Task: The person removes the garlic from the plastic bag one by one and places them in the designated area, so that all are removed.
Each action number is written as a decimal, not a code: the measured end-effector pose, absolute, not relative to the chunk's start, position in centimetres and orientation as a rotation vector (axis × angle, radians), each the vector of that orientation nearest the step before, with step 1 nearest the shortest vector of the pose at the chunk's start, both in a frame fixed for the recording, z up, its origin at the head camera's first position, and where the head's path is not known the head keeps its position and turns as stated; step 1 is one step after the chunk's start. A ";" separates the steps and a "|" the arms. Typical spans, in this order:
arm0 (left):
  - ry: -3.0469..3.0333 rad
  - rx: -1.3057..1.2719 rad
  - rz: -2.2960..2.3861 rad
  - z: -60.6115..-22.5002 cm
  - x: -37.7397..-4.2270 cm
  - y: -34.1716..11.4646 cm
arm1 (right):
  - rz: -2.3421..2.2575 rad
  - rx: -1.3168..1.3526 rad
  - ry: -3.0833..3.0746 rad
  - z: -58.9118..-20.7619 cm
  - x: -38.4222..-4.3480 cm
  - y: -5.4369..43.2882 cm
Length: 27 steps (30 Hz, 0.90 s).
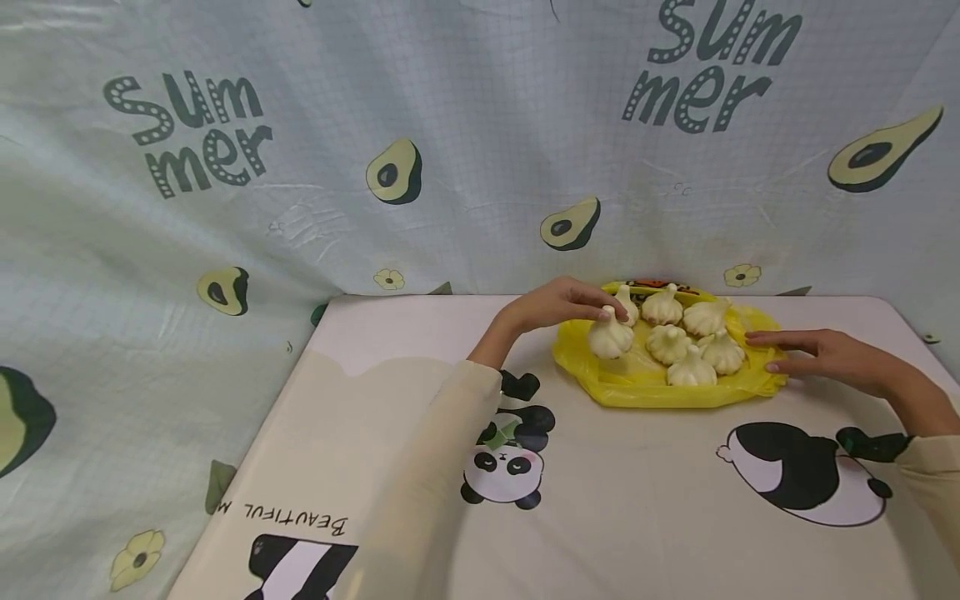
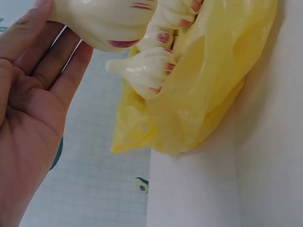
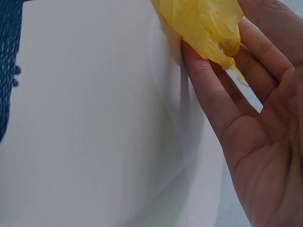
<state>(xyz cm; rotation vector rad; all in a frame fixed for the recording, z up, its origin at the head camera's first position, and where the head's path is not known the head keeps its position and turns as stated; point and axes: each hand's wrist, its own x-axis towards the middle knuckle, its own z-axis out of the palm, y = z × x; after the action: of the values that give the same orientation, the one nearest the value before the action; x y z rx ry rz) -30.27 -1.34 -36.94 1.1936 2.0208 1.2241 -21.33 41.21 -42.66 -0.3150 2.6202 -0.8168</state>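
Avocado-print backdrop (image 1: 480,108) behind; panda-print tablecloth (image 1: 637,500) below. Yellow plastic bag (image 1: 637,395) at my 1 o'clock, six garlic bulbs (image 1: 692,368) on it. Hands apart: my right hand (image 1: 847,358), fingers extended, touches its 3 o'clock edge; my left hand (image 1: 558,303), at 9 o'clock, pinches a seventh bulb (image 1: 610,339) by the neck. Progress: one gripped, six untouched; adding or removing, cannot tell.
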 end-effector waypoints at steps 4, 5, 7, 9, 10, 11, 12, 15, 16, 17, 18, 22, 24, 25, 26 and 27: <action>2.021 1.174 1.256 -36.3 -29.9 -2.0 | -0.824 -0.333 2.630 -42.7 -21.3 41.3; 2.020 1.168 1.263 -36.2 -29.9 -2.1 | -0.824 -0.333 2.630 -42.7 -21.3 41.3; 2.005 1.183 1.279 -36.3 -29.8 -2.2 | -0.824 -0.330 2.631 -42.8 -21.3 41.3; 1.987 1.197 1.292 -36.5 -29.8 -2.3 | -0.823 -0.324 2.630 -42.8 -21.4 41.3; 1.980 1.206 1.298 -36.6 -29.8 -2.3 | -0.823 -0.322 2.631 -42.8 -21.4 41.3; 1.977 1.214 1.303 -36.8 -29.8 -2.4 | -0.822 -0.322 2.631 -42.7 -21.4 41.3; 1.970 1.223 1.312 -36.9 -29.8 -2.4 | -0.826 -0.323 2.631 -42.7 -21.3 41.3; 1.984 1.224 1.326 -37.2 -29.6 -2.6 | -0.826 -0.329 2.628 -42.8 -21.3 41.3; 1.989 1.222 1.332 -37.3 -29.5 -2.7 | -0.826 -0.332 2.628 -42.9 -21.3 41.3; 1.999 1.218 1.337 -37.3 -29.4 -2.8 | -0.826 -0.335 2.627 -42.9 -21.3 41.3; 2.008 1.217 1.340 -37.3 -29.3 -2.9 | -0.825 -0.338 2.628 -43.0 -21.3 41.4; 2.068 1.217 1.339 -37.3 -29.0 -3.3 | -0.815 -0.335 2.631 -43.0 -21.4 41.4; 2.100 1.212 1.341 -37.3 -28.8 -3.6 | -0.816 -0.330 2.631 -43.0 -21.4 41.4; 2.113 1.206 1.344 -37.3 -28.7 -3.7 | -0.818 -0.326 2.629 -43.0 -21.4 41.4; 2.127 1.199 1.347 -37.4 -28.6 -3.8 | -0.820 -0.323 2.627 -43.0 -21.4 41.4; 2.135 1.190 1.353 -37.4 -28.5 -4.0 | -0.822 -0.322 2.626 -43.0 -21.4 41.5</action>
<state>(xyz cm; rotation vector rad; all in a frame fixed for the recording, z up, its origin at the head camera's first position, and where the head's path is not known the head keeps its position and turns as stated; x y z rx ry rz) -28.54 -3.99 -37.42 1.1901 2.1346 1.3530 -21.40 41.46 -43.00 -0.3224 2.6264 -0.8224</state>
